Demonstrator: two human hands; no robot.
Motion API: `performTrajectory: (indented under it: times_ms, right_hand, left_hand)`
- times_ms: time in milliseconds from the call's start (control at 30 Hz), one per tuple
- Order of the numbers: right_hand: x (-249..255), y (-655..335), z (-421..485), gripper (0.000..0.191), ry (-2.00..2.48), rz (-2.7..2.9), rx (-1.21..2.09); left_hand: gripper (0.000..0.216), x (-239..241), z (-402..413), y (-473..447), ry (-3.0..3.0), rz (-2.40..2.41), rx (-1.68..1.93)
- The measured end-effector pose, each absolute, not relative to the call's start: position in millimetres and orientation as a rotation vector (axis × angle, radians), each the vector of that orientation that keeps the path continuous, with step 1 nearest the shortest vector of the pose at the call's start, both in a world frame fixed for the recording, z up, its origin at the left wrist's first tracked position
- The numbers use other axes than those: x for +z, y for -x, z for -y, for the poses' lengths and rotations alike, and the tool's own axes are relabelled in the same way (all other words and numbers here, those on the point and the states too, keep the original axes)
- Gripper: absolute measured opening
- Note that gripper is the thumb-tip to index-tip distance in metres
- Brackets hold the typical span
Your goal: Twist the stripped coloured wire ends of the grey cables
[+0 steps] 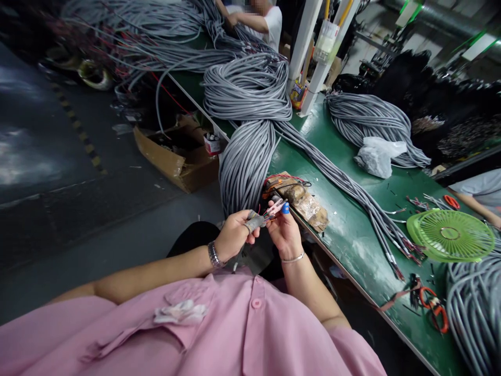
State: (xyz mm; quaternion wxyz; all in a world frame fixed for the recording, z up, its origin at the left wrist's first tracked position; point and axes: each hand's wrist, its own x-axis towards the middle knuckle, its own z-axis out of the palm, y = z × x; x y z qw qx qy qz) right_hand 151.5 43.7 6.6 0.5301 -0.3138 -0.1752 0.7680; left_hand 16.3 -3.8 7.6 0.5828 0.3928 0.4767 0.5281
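In front of my shirt, my left hand point(235, 232) is closed around the end of a grey cable, with grey wrapping showing at its thumb and fingers. Thin coloured wires point(267, 215) fan out of the cable end towards the right. My right hand point(286, 232), with a blue finger cot point(285, 208) on its thumb, pinches these wires; the exact grip is partly hidden. Just beyond the hands, at the table edge, lies a worn wooden block point(309, 206) partly wrapped in clear tape. A large coil of grey cable point(246, 162) hangs over the edge behind my left hand.
The green table point(344, 224) carries more cable coils point(246, 86), a cable bundle point(332, 162), a green fan point(450, 234), orange-handled scissors point(434, 308) and a plastic bag point(379, 155). A cardboard box point(178, 156) stands on the floor. Other people point(258, 23) are across the table.
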Motion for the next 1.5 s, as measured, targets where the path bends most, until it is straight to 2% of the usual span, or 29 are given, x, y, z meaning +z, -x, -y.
performTrajectory:
  times_ms: [167,433,500,567,700,867,967,1100,1167,1300,1500]
  right_hand:
    - [9,-151,-40,0.024,0.781,0.455,1.831]
    - [6,-171,-32,0.06,0.8,0.67,2.038]
    - [7,-176,-29,0.056,0.862,0.833,2.056]
    - [9,-180,-25,0.043,0.93,1.011,2.001]
    - [20,-180,-17,0.023,0.997,1.3,1.748]
    - [39,-172,-2,0.004,0.956,1.773,1.361]
    - [46,-169,9,0.008,0.924,1.879,1.182]
    - [36,-173,20,0.022,1.047,1.629,1.05]
    - [25,-174,22,0.024,1.108,1.441,1.111]
    - [5,-166,23,0.019,1.097,1.189,1.474]
    - [5,-155,13,0.019,1.036,1.166,1.595]
  left_hand:
    - [0.018,11,5,-17,-0.918,-1.125,1.219]
    - [0.016,13,17,-9,-1.022,-1.15,1.179]
    - [0.012,10,22,-5,-1.089,-1.167,1.15]
    - [0.008,8,26,-2,-1.155,-1.171,1.12]
    - [0.007,7,31,0,-1.215,-1.151,1.051]
    - [0.006,3,31,-1,-1.156,-1.049,0.762]
    - [0.002,3,32,1,-1.096,-1.024,0.727]
    - [0.013,7,35,4,-1.032,-1.085,0.893]
    - [0.016,9,36,4,-1.019,-1.083,0.963]
    - [0.014,7,36,1,-1.016,-1.07,1.005]
    - [0.015,6,32,10,-1.174,-1.042,0.838]
